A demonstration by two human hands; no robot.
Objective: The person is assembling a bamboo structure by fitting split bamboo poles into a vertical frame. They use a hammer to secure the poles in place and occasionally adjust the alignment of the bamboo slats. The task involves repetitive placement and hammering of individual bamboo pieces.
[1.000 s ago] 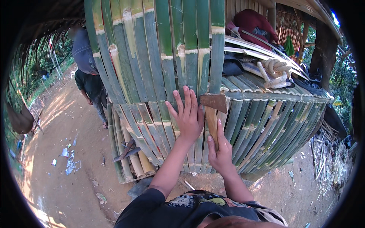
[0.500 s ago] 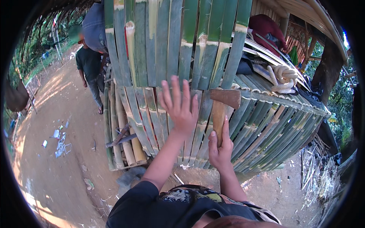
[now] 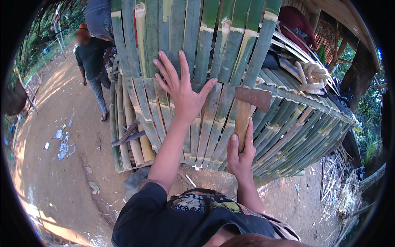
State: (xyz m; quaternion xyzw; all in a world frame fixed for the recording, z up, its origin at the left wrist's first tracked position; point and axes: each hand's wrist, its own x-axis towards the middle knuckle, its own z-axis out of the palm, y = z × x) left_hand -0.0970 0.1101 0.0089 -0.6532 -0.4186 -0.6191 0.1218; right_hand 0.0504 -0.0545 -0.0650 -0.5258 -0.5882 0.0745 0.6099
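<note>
My left hand (image 3: 183, 94) is open, fingers spread wide, over the seam between two rows of green split-bamboo slats; it appears to rest flat on them. Upright slats of the upper row (image 3: 152, 45) overlap the tops of the lower row (image 3: 212, 119). In my right hand (image 3: 240, 158) is a hatchet (image 3: 255, 99), gripped by its wooden handle with the rusty brown head upward. The hatchet head is just right of the slats' seam, its edge facing right. Whether it touches the bamboo I cannot tell.
A slatted bamboo side (image 3: 292, 136) curves off to the right, with a coiled rope (image 3: 312, 76) and maroon cloth (image 3: 298, 26) above. Bamboo poles (image 3: 121, 119) bear a dark metal tool (image 3: 129, 138) at left. Another person (image 3: 94, 59) stands beyond them. Litter (image 3: 63, 144) dots the dirt.
My left hand has moved up and left, its fingers spreading wider over the slats. The hatchet in my right hand has shifted slightly right and up.
</note>
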